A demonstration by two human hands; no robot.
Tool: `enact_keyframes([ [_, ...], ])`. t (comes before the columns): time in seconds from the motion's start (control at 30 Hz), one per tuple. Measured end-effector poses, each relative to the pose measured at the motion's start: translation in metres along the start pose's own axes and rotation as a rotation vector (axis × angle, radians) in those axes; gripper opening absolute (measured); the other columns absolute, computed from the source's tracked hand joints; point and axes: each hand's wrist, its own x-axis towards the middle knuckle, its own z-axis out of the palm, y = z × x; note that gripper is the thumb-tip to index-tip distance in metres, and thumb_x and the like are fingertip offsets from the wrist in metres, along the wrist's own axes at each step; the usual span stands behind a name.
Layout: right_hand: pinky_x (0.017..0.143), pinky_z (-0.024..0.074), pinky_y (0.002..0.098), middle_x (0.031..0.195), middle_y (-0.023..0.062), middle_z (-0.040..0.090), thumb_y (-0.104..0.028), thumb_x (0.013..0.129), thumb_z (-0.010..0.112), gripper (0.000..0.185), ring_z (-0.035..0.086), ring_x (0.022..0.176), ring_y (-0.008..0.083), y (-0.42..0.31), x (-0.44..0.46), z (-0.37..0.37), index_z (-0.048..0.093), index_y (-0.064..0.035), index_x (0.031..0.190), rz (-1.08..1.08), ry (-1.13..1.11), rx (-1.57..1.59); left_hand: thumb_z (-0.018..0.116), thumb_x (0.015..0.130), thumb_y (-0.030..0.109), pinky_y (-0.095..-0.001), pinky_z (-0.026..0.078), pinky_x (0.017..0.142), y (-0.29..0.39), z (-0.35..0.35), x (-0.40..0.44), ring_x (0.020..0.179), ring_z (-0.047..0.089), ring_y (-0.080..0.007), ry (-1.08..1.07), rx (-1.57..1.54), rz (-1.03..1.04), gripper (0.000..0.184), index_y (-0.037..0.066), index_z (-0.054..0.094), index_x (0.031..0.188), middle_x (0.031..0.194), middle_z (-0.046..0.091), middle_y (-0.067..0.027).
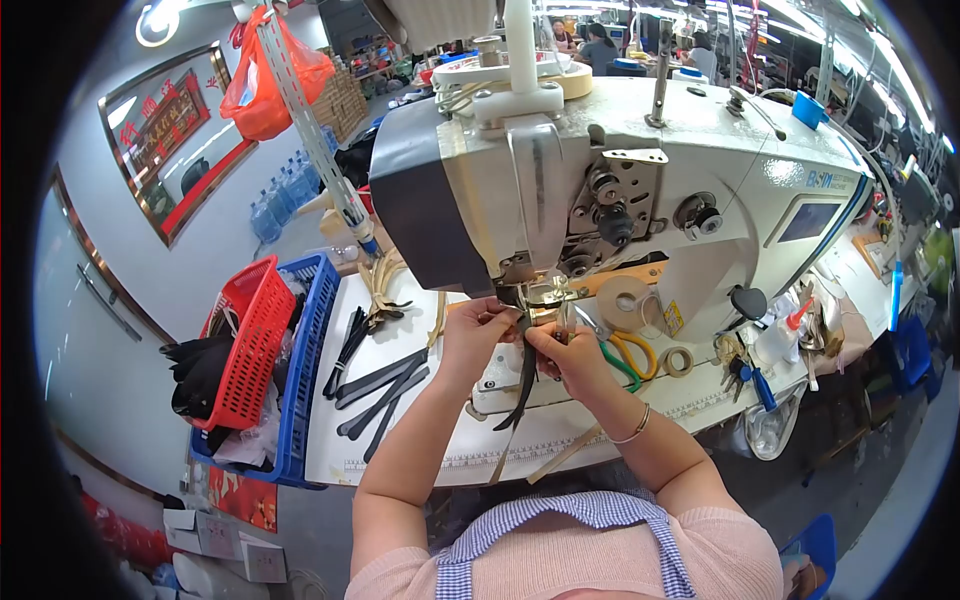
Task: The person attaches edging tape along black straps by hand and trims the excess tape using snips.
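Note:
A large white industrial sewing machine [600, 140] stands in front of me. Under its head, by the presser foot and needle area, a narrow black strap [522, 385] hangs down toward the table's front edge. My left hand [485, 335] pinches this strap from the left near its upper end. From the right, my right hand [570, 352] is closed with thumb and fingers on the strap's edge, close to the needle plate. The fingertips partly hide the strap's upper end. Thin beige strips [565, 455] lie below my hands.
Several black straps [385, 385] lie left on the white table [400, 465]. A red basket [245, 345] sits on a blue crate [300, 400] at far left. Yellow- and green-handled scissors [635, 355], a tape roll [677, 361], and a white bottle [775, 342] are on the right.

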Motion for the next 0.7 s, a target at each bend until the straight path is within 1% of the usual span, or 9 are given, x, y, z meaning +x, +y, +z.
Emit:
enact_keyframes([
  [0.1, 0.042, 0.0328, 0.0171, 0.069, 0.001, 0.06, -0.018, 0.084, 0.063, 0.013, 0.049, 0.051, 0.005, 0.0, -0.001, -0.001, 0.061, -0.0052, 0.085, 0.037, -0.043, 0.111, 0.064, 0.08, 0.003, -0.0226, 0.049, 0.058, -0.004, 0.007, -0.007, 0.063, 0.059, -0.0128, 0.113, 0.088, 0.082, 0.006, -0.001, 0.061, 0.084, 0.069, 0.061, -0.0047],
  [0.13, 0.042, 0.0327, 0.0171, 0.071, 0.0015, 0.06, -0.018, 0.085, 0.062, 0.013, 0.05, 0.052, 0.005, -0.006, -0.007, 0.003, 0.06, -0.0052, 0.087, 0.074, -0.068, 0.205, 0.064, 0.079, 0.002, -0.0245, 0.051, 0.059, -0.005, 0.008, -0.012, 0.067, 0.06, -0.0147, 0.123, 0.212, 0.154, 0.008, 0.001, 0.062, 0.087, 0.082, 0.063, -0.0081],
  [0.23, 0.042, 0.0318, 0.0173, 0.072, 0.0011, 0.059, -0.016, 0.086, 0.06, 0.012, 0.049, 0.053, 0.0047, 0.0, -0.016, 0.0, 0.058, -0.0055, 0.09, 0.124, -0.186, 0.291, 0.06, 0.081, 0.002, -0.0249, 0.049, 0.06, -0.025, 0.007, -0.02, 0.067, 0.061, -0.0182, 0.265, 0.526, 0.788, 0.01, 0.003, 0.063, 0.091, 0.096, 0.059, -0.011],
  [0.27, 0.042, 0.0314, 0.0174, 0.072, 0.0007, 0.058, -0.016, 0.087, 0.059, 0.011, 0.048, 0.053, 0.0045, 0.005, -0.017, -0.004, 0.057, -0.0056, 0.091, 0.129, -0.231, 0.29, 0.06, 0.076, -0.003, -0.0275, 0.05, 0.063, -0.032, 0.002, -0.024, 0.076, 0.061, -0.0227, 0.231, 0.674, 0.921, 0.021, 0.008, 0.066, 0.093, 0.107, 0.055, -0.0112],
  [0.37, 0.043, 0.0302, 0.0179, 0.068, -0.0017, 0.054, -0.015, 0.087, 0.058, 0.01, 0.045, 0.051, 0.0043, 0.025, -0.014, -0.02, 0.056, -0.0054, 0.088, 0.064, -0.305, 0.155, 0.063, 0.068, -0.003, -0.0293, 0.05, 0.068, -0.012, -0.001, -0.027, 0.084, 0.061, -0.0229, 0.032, 0.996, 1.324, 0.03, 0.009, 0.067, 0.095, 0.105, 0.057, -0.0068],
  [0.4, 0.043, 0.0289, 0.0183, 0.065, -0.0039, 0.05, -0.015, 0.087, 0.059, 0.01, 0.041, 0.05, 0.0038, 0.022, -0.016, -0.023, 0.058, -0.0048, 0.089, 0.043, -0.324, 0.153, 0.064, 0.063, -0.001, -0.0303, 0.05, 0.071, -0.009, 0.0, -0.028, 0.091, 0.06, -0.0234, 0.027, 1.012, 1.33, 0.034, 0.01, 0.068, 0.094, 0.102, 0.06, -0.0058],
  [0.53, 0.048, 0.0336, 0.0177, 0.068, -0.0044, 0.054, -0.011, 0.088, 0.057, 0.012, 0.043, 0.055, 0.0026, 0.003, -0.027, -0.017, 0.061, -0.003, 0.096, -0.01, -0.238, -0.257, 0.066, 0.063, 0.0, -0.0306, 0.051, 0.069, 0.002, 0.003, -0.033, 0.093, 0.062, -0.0241, -0.016, 0.764, 1.154, 0.033, 0.008, 0.067, 0.094, 0.096, 0.064, -0.0068],
  [0.6, 0.052, 0.0361, 0.0177, 0.07, -0.0046, 0.056, -0.01, 0.089, 0.057, 0.014, 0.045, 0.058, 0.002, 0.004, -0.04, -0.01, 0.062, -0.0028, 0.1, -0.103, -0.185, -0.338, 0.068, 0.061, -0.001, -0.031, 0.052, 0.071, 0.008, 0.006, -0.047, 0.091, 0.062, -0.0257, -0.037, 0.85, 1.143, 0.03, 0.008, 0.068, 0.091, 0.095, 0.064, -0.0075],
  [0.7, 0.057, 0.0407, 0.0187, 0.075, -0.0038, 0.059, -0.007, 0.088, 0.056, 0.016, 0.048, 0.063, 0.0025, 0.007, -0.047, -0.012, 0.062, -0.003, 0.103, -0.071, -0.172, -0.333, 0.071, 0.059, 0.004, -0.0301, 0.051, 0.068, 0.005, 0.006, -0.058, 0.091, 0.062, -0.0254, -0.033, 0.923, 1.168, 0.03, 0.009, 0.067, 0.089, 0.094, 0.064, -0.0064],
])
